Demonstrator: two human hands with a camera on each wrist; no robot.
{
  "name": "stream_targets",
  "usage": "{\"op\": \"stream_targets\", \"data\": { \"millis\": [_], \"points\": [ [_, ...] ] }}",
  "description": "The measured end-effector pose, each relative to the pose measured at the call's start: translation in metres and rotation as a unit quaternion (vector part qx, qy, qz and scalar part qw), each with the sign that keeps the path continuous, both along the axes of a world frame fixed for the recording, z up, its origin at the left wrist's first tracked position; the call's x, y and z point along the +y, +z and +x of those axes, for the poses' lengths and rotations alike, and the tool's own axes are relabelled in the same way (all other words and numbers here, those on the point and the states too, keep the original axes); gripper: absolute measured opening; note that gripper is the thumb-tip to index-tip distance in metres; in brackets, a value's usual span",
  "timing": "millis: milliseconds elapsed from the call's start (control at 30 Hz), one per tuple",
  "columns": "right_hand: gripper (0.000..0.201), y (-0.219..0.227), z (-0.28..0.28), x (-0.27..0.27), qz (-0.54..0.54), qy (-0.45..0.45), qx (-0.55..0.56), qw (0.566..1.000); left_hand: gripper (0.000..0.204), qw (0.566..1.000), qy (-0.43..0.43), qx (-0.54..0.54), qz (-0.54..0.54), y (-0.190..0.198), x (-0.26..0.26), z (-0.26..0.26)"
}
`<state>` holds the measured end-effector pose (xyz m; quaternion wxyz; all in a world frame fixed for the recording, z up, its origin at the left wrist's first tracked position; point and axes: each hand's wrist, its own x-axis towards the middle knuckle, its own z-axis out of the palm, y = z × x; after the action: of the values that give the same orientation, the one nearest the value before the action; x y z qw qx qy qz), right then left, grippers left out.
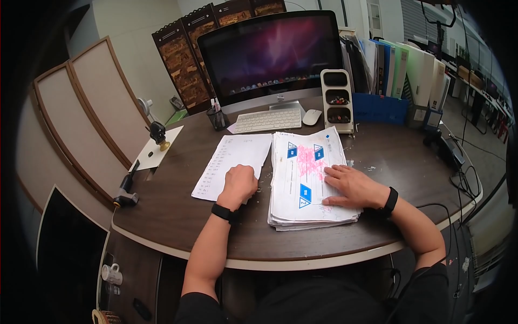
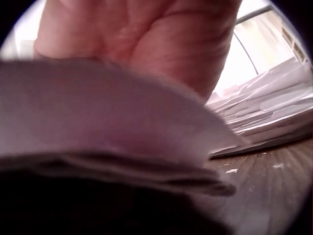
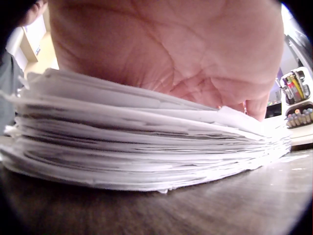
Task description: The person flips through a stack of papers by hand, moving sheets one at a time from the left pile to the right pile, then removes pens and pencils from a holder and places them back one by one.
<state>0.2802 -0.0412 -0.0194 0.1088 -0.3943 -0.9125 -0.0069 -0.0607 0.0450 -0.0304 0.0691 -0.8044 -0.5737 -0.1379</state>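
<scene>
My left hand (image 1: 240,183) rests on a white sheet of paper (image 1: 232,154) with handwritten lines down its left side. Its fingers curl under, and their tips are hidden; I cannot tell whether they pinch the paper. The left wrist view shows the palm (image 2: 146,44) over a raised, blurred paper edge (image 2: 98,112). To the right lies a thick stack of worn papers (image 1: 286,189), its top page printed with blue shapes and scribbled in pink. My right hand (image 1: 350,186) lies with fingers spread on the stack's right side. Many layered sheet edges (image 3: 146,142) show below that palm.
Behind the papers stand a keyboard (image 1: 268,120), a mouse (image 1: 311,117), a monitor (image 1: 270,59) and a pen cup (image 1: 218,119). A white organizer (image 1: 337,102) is at the back, near file binders (image 1: 402,67). A power tool (image 1: 127,193) sits at the left edge. Paper scraps lie about.
</scene>
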Motion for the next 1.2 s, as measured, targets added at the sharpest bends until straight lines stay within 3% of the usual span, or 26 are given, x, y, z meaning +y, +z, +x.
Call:
{"op": "stream_targets", "data": {
  "millis": [467,633,767,867,933,967,1033,1067,1133,1200],
  "points": [
    [0.072,0.0,-0.001,0.0,0.005,-0.006,-0.007,1.0,0.03,0.999,-0.015,0.038,0.006,0.003,-0.004,0.005],
    [0.072,0.003,-0.001,0.0,-0.003,-0.003,-0.005,1.0,0.027,0.997,0.027,-0.073,0.003,0.008,0.007,-0.008],
    [0.072,-0.001,-0.001,0.0,0.002,-0.007,-0.008,1.0,0.03,0.995,0.018,-0.093,-0.008,0.006,0.011,-0.018],
    [0.072,-0.001,0.0,0.0,0.0,-0.006,-0.007,1.0,0.025,0.992,0.041,-0.112,0.049,0.004,0.019,-0.026],
    [0.073,-0.001,0.0,0.001,0.0,-0.006,-0.007,1.0,0.017,0.956,0.111,-0.157,0.223,0.027,0.007,-0.019],
    [0.073,-0.001,0.0,0.001,-0.003,-0.005,-0.007,1.0,0.017,0.956,0.11,-0.157,0.223,0.035,0.002,-0.018],
    [0.073,0.0,-0.001,0.0,-0.003,-0.008,-0.01,1.0,0.028,0.898,0.019,-0.275,0.342,0.045,-0.008,-0.018],
    [0.073,0.0,-0.001,-0.001,-0.003,-0.01,-0.014,1.0,0.028,0.899,0.019,-0.275,0.341,0.048,-0.011,-0.016],
    [0.073,0.0,-0.002,-0.001,-0.005,-0.012,-0.014,1.0,0.044,0.798,-0.106,-0.446,0.391,0.052,-0.017,-0.005],
    [0.073,0.0,-0.002,-0.001,-0.005,-0.015,-0.013,1.0,0.051,0.777,-0.134,-0.49,0.372,0.06,-0.027,0.008]
  ]
}}
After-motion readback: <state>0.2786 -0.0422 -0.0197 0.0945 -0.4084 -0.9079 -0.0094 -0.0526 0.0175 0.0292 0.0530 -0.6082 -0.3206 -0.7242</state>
